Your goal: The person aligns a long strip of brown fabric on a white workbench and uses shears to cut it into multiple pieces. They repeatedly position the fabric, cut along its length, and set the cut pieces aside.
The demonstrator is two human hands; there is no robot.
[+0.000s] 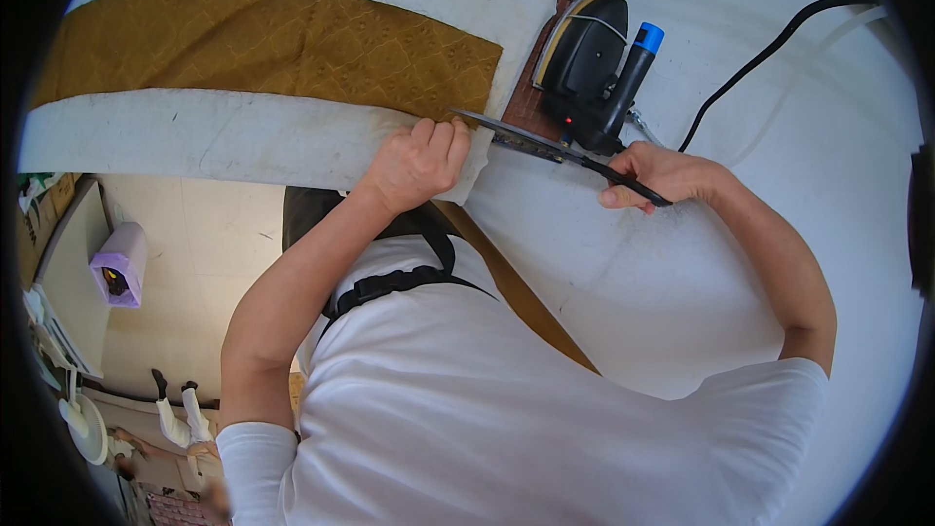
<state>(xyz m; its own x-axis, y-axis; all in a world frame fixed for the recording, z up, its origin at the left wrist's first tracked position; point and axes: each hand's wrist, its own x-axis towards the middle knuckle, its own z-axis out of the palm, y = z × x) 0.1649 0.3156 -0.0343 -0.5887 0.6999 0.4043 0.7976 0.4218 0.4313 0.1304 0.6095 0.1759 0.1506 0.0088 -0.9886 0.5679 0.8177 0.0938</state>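
Observation:
A strip of mustard-brown patterned fabric (292, 44) lies along the pale padded board (214, 131). My left hand (419, 158) is closed in a pinch on the fabric's near edge at its right end. My right hand (653, 175) grips black-handled scissors (526, 139), whose long blades point left to the fabric's lower right corner, beside my left fingers. A black iron (584, 58) with a blue-topped handle rests on a reddish pad (539, 107) just beyond the scissors.
A dark cord (740, 68) curves over the white table (633, 292) on the right. Below left, a lilac-lined bin (117, 268) stands on the tiled floor (195, 234). Another person's legs (180, 424) show at the bottom left, by a white fan-like object (83, 429).

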